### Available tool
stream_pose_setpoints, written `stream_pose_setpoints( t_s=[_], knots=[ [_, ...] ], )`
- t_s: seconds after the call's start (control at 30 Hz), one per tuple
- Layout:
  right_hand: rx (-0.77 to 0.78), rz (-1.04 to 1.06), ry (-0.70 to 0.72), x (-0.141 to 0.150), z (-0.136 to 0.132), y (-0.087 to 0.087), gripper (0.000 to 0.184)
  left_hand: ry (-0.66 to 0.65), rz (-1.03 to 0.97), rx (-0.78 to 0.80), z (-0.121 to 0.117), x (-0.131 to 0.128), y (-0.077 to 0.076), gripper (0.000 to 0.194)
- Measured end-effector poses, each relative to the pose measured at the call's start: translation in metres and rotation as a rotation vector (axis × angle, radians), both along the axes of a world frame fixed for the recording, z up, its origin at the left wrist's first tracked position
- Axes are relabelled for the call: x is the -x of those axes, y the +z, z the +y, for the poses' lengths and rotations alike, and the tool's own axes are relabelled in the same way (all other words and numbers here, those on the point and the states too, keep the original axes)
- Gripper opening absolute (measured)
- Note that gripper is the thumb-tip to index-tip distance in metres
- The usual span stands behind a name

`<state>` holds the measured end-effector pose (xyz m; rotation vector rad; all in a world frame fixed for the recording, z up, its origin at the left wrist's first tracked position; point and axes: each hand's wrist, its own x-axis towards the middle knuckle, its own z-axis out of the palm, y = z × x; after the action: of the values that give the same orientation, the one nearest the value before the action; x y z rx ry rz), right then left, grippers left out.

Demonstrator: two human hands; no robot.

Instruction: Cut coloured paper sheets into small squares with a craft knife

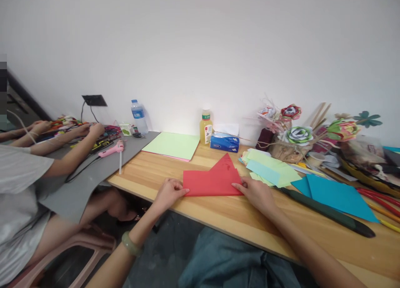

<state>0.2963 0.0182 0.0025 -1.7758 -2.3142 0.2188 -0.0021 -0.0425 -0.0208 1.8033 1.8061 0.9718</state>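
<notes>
A folded red paper [212, 180] lies on the wooden table [175, 184], with one corner standing up as a triangle. My left hand [168, 193] pinches its left edge, fingers curled onto the paper. My right hand [254, 192] presses down on its right corner with fingers closed against the sheet. Both hands rest on the table near its front edge. A green bangle [131, 244] sits on my left wrist.
Light green sheets [173, 145], a juice bottle [206, 128], a tissue pack [224, 141], a pile of green papers [271, 169], blue papers [337, 195] and paper flowers [298, 134] lie around. At left another person's hands [93, 130] work on a grey mat [93, 171] beside a pink glue gun [111, 149].
</notes>
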Motion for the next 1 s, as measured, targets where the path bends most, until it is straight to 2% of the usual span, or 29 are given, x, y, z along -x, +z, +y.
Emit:
stream_pose_setpoints(
  t_s=[0.47,0.77,1.0],
  knots=[
    [-0.02,-0.112,0.035,0.006,-0.004,0.002,0.031,-0.003,0.146,-0.102,-0.006,-0.002,-0.004,0.023],
    [-0.03,-0.12,0.067,0.006,-0.001,-0.009,0.03,-0.035,0.247,-0.142,-0.008,-0.004,-0.003,0.022],
    [-0.086,-0.139,0.091,0.004,-0.002,-0.01,0.029,-0.017,0.323,-0.147,-0.01,-0.003,-0.006,0.019]
  ],
)
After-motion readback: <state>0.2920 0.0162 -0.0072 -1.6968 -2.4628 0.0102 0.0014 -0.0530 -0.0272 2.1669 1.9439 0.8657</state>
